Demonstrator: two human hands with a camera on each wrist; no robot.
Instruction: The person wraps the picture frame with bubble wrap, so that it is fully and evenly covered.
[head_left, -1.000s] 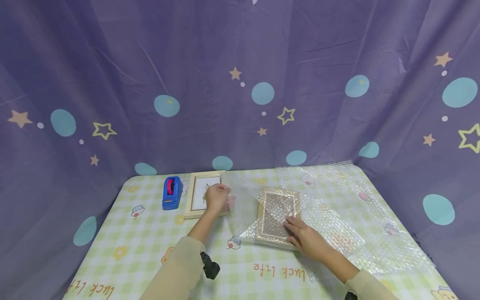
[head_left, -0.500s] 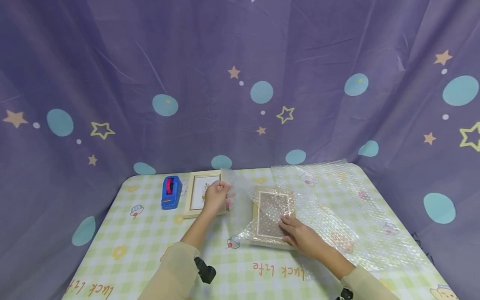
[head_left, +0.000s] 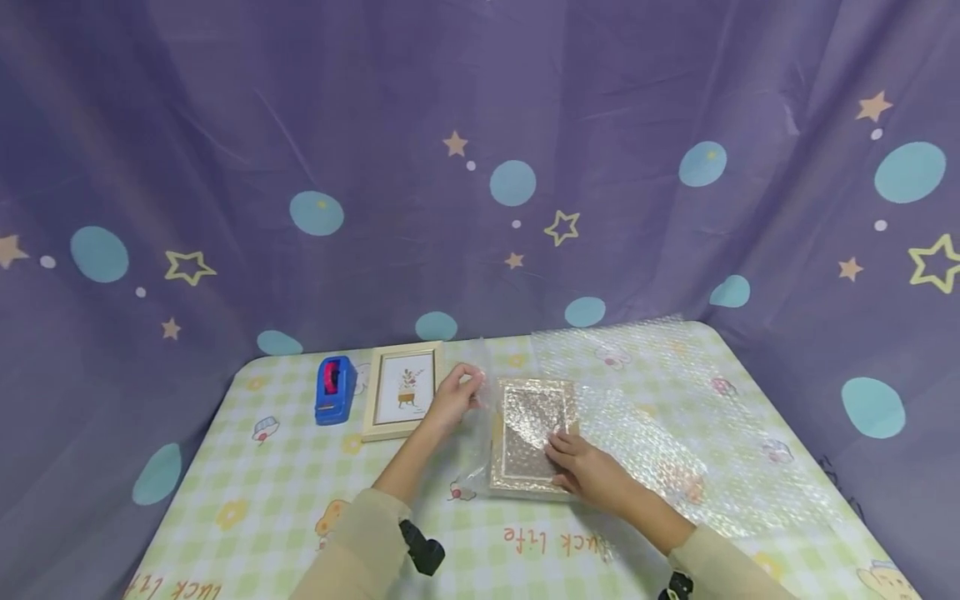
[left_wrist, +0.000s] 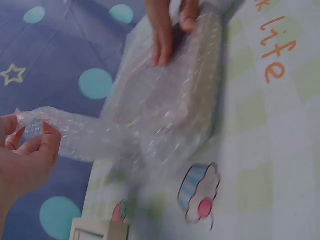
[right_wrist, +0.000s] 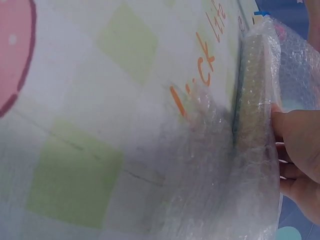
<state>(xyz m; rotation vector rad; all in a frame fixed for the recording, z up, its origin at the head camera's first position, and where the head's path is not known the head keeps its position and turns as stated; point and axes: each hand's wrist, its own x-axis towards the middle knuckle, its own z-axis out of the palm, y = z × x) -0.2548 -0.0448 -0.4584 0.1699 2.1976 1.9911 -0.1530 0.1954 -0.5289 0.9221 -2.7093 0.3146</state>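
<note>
A light wooden picture frame [head_left: 534, 421] lies near the middle of the table with bubble wrap [head_left: 660, 454] folded over its top. My left hand [head_left: 452, 397] pinches the loose end of that wrap beside the frame's left edge. In the left wrist view the strip of wrap [left_wrist: 75, 135] is lifted and stretches from the fingers to the frame. My right hand [head_left: 592, 475] rests on the wrapped frame at its lower right, with fingers extended and pressing the film down. The right wrist view has the frame's side edge [right_wrist: 250, 95] beneath the clear layers.
A second picture frame [head_left: 405, 392] with a potted plant print lies left of the wrapped one. Further left stands a blue tape dispenser [head_left: 335, 390] with pink tape. More bubble wrap spreads across the right side of the checked tablecloth [head_left: 292, 500]. A purple curtain [head_left: 390, 275] hangs behind.
My left hand has moved right, drawing the wrap's end up and toward the wrapped frame and uncovering the second frame's print. My right hand stays on the wrapped frame.
</note>
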